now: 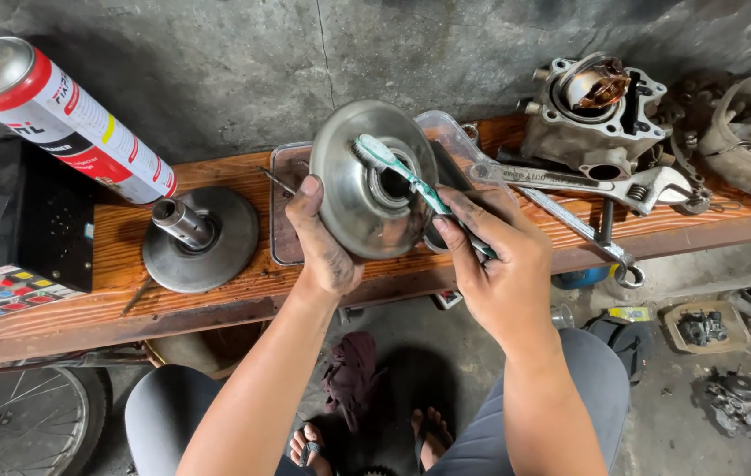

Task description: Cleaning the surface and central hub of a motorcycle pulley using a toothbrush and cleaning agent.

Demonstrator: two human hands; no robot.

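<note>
My left hand (327, 247) grips the lower left rim of a round grey metal pulley disc (360, 198) and holds it tilted upright above a clear plastic tray (287, 189). My right hand (494, 264) holds a green and white toothbrush (397, 172). Its bristles rest on the upper face of the disc, near the centre hole. Both hands are smeared with dark grease.
A wooden bench (111, 291) carries a second pulley half with a shaft (195, 236), a spray can (63, 110), an adjustable wrench (605, 183), a spanner (587, 234) and an engine cylinder (591, 115). Below are my feet, a rag (353, 375), small parts (719, 361) and a wheel (18, 423).
</note>
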